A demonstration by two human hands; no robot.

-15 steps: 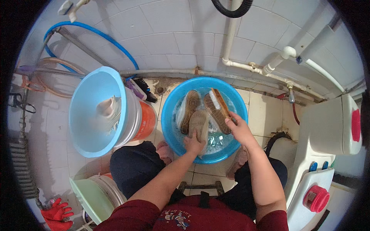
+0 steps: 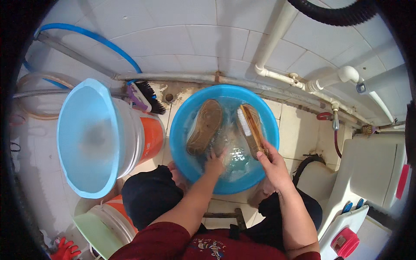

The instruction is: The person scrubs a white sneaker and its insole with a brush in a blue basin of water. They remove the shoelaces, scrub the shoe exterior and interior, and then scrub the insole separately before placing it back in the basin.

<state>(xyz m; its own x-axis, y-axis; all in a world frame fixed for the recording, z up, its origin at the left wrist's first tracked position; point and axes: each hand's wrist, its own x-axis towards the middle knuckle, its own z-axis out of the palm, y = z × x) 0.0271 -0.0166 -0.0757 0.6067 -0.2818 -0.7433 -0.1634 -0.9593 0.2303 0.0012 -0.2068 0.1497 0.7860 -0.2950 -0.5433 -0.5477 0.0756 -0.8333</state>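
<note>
A blue round basin of sudsy water stands on the floor in front of me. My left hand reaches into the water near the basin's middle; its fingertips blur under the surface, and what they touch there is hidden. Up the left side of the basin lies a brown-soled shoe, sole up. My right hand is closed round the handle of a wooden scrubbing brush with white bristles. The brush lies over another brown-soled shoe on the right side.
At the left, a light blue basin leans tilted against an orange and white bucket. Behind it stands a purple brush with black bristles. A green basin and a red glove lie lower left. Pipes run along the wall.
My left hand has gone down into the water, and the middle shoe it held is no longer plainly visible. The left shoe has tilted. The brush has moved slightly down over the right shoe.
</note>
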